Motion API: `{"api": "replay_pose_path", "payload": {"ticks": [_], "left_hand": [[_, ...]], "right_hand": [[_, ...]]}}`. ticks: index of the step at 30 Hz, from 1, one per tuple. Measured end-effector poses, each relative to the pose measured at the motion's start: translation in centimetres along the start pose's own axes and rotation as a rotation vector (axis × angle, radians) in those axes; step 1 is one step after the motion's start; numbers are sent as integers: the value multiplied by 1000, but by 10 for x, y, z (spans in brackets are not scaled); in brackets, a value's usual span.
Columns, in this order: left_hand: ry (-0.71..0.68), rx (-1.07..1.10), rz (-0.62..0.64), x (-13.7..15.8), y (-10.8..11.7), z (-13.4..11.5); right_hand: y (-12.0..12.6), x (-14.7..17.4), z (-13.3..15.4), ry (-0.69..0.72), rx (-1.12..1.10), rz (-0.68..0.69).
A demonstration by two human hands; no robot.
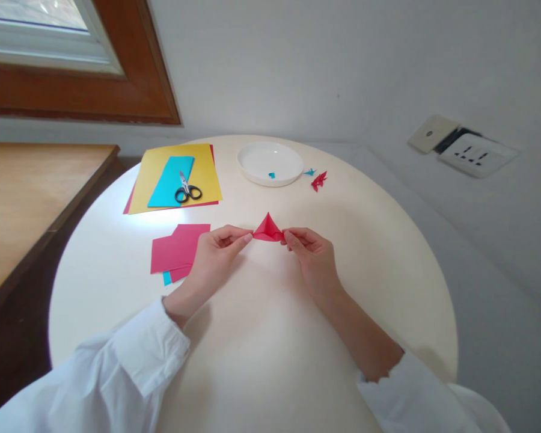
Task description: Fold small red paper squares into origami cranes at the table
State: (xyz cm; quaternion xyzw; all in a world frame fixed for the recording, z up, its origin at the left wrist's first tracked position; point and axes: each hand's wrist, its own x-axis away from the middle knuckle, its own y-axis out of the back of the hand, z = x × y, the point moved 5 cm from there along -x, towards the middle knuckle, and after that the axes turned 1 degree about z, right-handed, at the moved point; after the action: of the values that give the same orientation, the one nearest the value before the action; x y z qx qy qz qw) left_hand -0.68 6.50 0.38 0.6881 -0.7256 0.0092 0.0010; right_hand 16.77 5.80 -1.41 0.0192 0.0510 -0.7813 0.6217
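A folded piece of red paper (268,229) is held between my two hands over the middle of the round table. Its top rises to a point, and creases open in its centre. My left hand (225,246) pinches its left corner between thumb and fingertips. At the opposite corner, my right hand (310,252) grips it in the same way. Below and beside my left wrist lie several red paper squares (174,252), partly hidden by that hand, with a blue paper corner (166,278) showing under them.
Scissors (188,191) with black handles rest on folded blue paper (165,183), atop yellow (207,171) and red sheets. A white plate (247,172) holds a small blue paper piece (272,175). Beside it lie a small blue folded paper (309,172) and red folded papers (318,181).
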Motion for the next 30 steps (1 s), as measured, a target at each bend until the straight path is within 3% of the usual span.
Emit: {"api": "replay_pose_path", "payload": {"ticks": [10, 30], "left_hand": [[23, 69, -34, -2, 1, 6], [72, 118, -29, -2, 1, 10]], "right_hand": [[1, 0, -1, -78, -117, -11], [0, 1, -2, -108, -142, -8]]}}
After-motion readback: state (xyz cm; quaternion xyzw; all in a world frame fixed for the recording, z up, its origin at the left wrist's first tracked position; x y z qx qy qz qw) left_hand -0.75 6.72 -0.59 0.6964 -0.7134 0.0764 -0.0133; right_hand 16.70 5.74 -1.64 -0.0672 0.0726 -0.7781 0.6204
